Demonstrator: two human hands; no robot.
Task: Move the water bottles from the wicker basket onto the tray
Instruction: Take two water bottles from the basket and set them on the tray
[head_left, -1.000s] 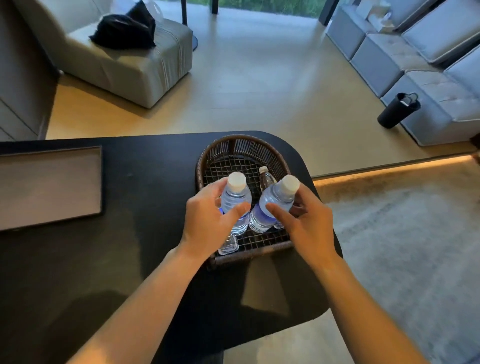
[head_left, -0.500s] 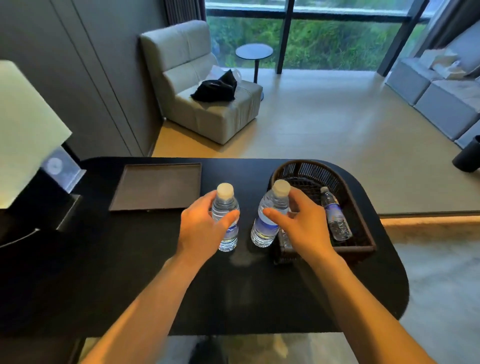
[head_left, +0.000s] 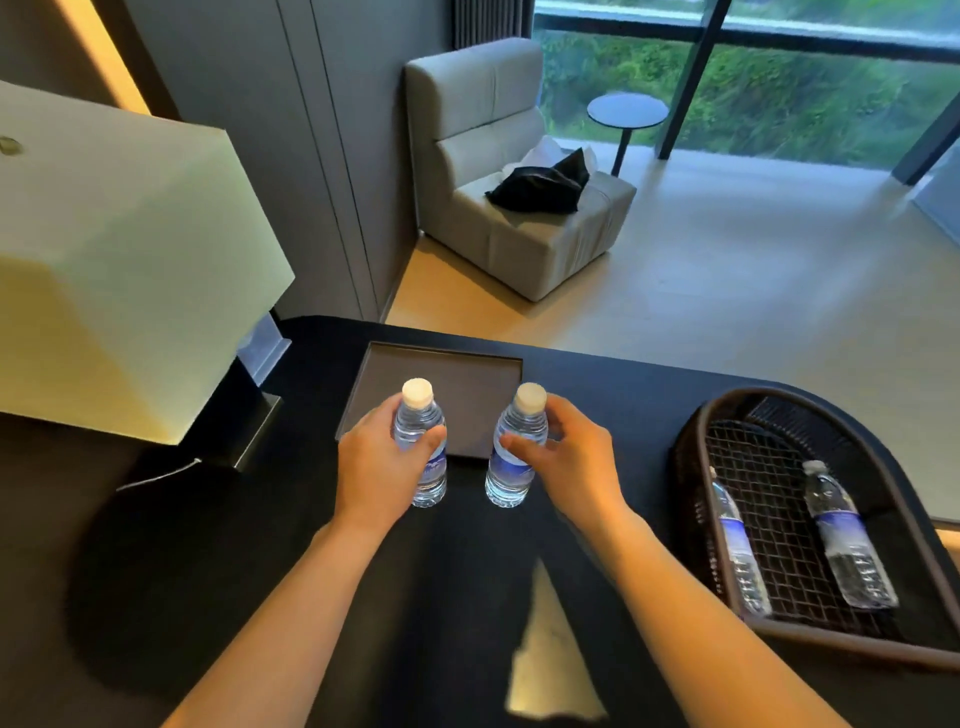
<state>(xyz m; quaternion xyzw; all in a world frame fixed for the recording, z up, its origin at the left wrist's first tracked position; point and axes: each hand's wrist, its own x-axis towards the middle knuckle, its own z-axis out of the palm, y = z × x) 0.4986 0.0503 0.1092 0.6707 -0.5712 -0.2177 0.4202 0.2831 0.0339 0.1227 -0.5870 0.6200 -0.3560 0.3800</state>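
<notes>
Left grip (head_left: 382, 467) closed around one upright water bottle (head_left: 422, 441), right grip (head_left: 569, 457) around another (head_left: 514, 447), both near the tray's (head_left: 467, 374) front edge, two bottles lying in the wicker basket (head_left: 691, 467).

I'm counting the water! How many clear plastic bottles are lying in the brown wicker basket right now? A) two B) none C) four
A: two clear plastic bottles lie flat in the brown wicker basket; each hand holds another near the tray.
</notes>
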